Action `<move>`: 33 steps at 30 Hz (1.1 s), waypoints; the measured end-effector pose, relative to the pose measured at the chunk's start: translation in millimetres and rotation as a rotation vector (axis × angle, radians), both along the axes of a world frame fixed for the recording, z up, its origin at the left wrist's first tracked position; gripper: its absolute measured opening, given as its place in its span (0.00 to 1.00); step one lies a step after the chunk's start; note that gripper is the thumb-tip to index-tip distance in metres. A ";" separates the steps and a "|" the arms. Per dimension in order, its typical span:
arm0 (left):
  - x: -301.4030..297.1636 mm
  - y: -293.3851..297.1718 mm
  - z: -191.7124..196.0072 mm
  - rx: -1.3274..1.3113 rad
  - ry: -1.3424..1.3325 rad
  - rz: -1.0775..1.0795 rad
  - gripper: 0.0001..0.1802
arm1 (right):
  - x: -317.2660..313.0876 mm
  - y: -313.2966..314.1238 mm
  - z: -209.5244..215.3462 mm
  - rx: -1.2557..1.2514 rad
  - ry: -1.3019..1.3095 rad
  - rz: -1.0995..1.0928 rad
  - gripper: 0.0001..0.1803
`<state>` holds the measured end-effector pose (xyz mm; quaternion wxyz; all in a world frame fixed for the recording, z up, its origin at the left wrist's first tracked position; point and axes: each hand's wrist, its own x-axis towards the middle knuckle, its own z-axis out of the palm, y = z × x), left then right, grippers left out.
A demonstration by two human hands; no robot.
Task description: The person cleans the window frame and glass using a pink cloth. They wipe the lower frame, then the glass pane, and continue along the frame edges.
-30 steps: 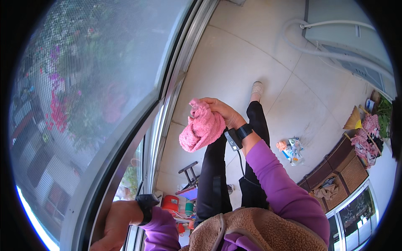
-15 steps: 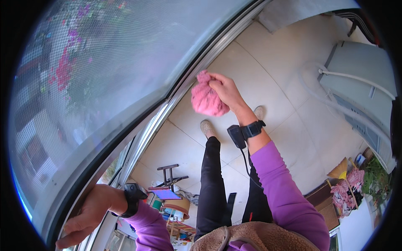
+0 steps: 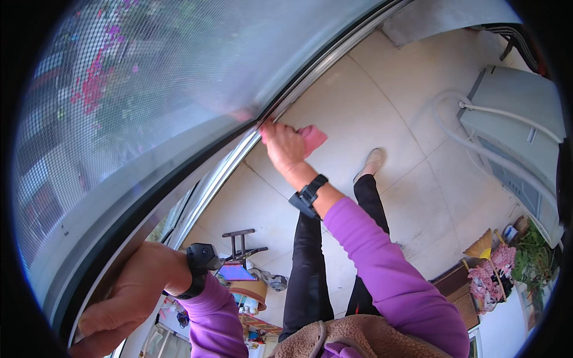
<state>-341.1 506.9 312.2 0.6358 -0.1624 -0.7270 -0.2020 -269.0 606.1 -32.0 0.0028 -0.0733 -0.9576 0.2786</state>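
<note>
In my right hand [image 3: 283,148] is a pink cloth [image 3: 314,138], its loose end sticking out to the right of the fingers. That hand presses against the dark edge of a mesh-patterned glass panel [image 3: 179,89], beside a silver metal frame [image 3: 325,68]. At the lower left, my left hand [image 3: 131,292] grips the panel's dark-edged frame [image 3: 98,271]; some of its fingertips are cut off by the picture's rim. Both wrists carry black strapped devices.
Pale floor tiles [image 3: 382,107] lie beneath my feet. A grey-white appliance [image 3: 519,107] with a hose stands on the right. A small dark stool [image 3: 240,244] and a tan pot [image 3: 248,293] are lower left; a yellow hand broom [image 3: 481,246] and plants [image 3: 537,256] are lower right.
My right hand has moved left with the pink cloth and now meets the panel's edge. One foot no longer shows. My left hand stays on the frame.
</note>
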 end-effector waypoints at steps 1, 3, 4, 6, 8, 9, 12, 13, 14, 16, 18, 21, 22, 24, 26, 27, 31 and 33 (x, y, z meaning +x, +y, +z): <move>-0.4 0.4 1.2 -0.022 0.008 -0.001 0.30 | 9.5 -16.8 0.6 -0.035 -0.014 0.011 0.11; -0.7 1.8 1.9 -0.053 0.018 -0.014 0.28 | 27.9 -51.1 2.7 -0.097 -0.050 0.107 0.10; -1.3 2.8 1.4 -0.061 0.019 -0.025 0.28 | 37.8 -68.8 5.0 -0.084 -0.062 0.154 0.10; -2.4 5.1 -0.2 -0.052 0.016 -0.047 0.26 | 49.9 -104.0 8.4 -0.067 -0.120 0.233 0.11; -2.6 5.8 -0.6 -0.026 0.007 -0.075 0.24 | 58.7 -121.8 5.3 -0.162 -0.211 0.276 0.13; -2.2 5.2 -0.2 -0.018 0.003 -0.093 0.23 | 62.0 -123.6 3.1 -0.167 -0.179 0.277 0.13; -8.9 -3.2 2.8 -0.035 0.020 -0.142 0.23 | 58.2 -98.9 -3.1 -0.203 -0.153 0.275 0.14; -9.4 -5.7 1.4 -0.027 0.024 -0.136 0.23 | 48.9 -83.5 -5.2 -0.187 -0.233 0.271 0.14; -8.7 -8.3 -0.5 -0.018 0.026 -0.130 0.23 | 41.6 -63.6 -5.6 -0.081 -0.097 0.248 0.14; -6.1 -11.0 -2.3 -0.031 0.010 -0.096 0.23 | 23.8 -12.1 -6.3 0.052 0.099 0.204 0.16; -4.1 -9.9 -1.8 -0.095 0.000 -0.030 0.25 | 1.6 36.8 -9.0 0.158 0.150 0.127 0.18; -9.9 -5.4 1.8 -0.104 0.006 -0.070 0.27 | -20.5 74.6 -8.4 0.214 0.028 0.079 0.19; -9.6 -4.1 3.6 -0.151 -0.032 -0.076 0.28 | -24.0 80.2 -6.5 0.227 0.000 0.063 0.19; -0.5 -5.5 7.0 -0.187 -0.074 0.003 0.30 | -25.8 80.3 -1.2 0.171 -0.084 0.079 0.19; 16.0 -16.0 14.9 -0.258 -0.161 0.010 0.28 | -23.0 74.8 4.2 0.135 -0.095 0.074 0.18; 31.8 -20.8 14.1 -0.273 -0.189 0.069 0.26 | -20.9 72.2 6.3 0.105 -0.103 0.105 0.17; 109.7 -36.0 -13.5 -0.320 -0.315 0.324 0.20 | -7.8 47.7 3.1 -0.112 -0.174 0.270 0.16; 161.4 -34.7 -29.2 -0.083 -0.615 0.143 0.15 | 0.6 27.3 -2.3 -0.117 -0.183 0.339 0.15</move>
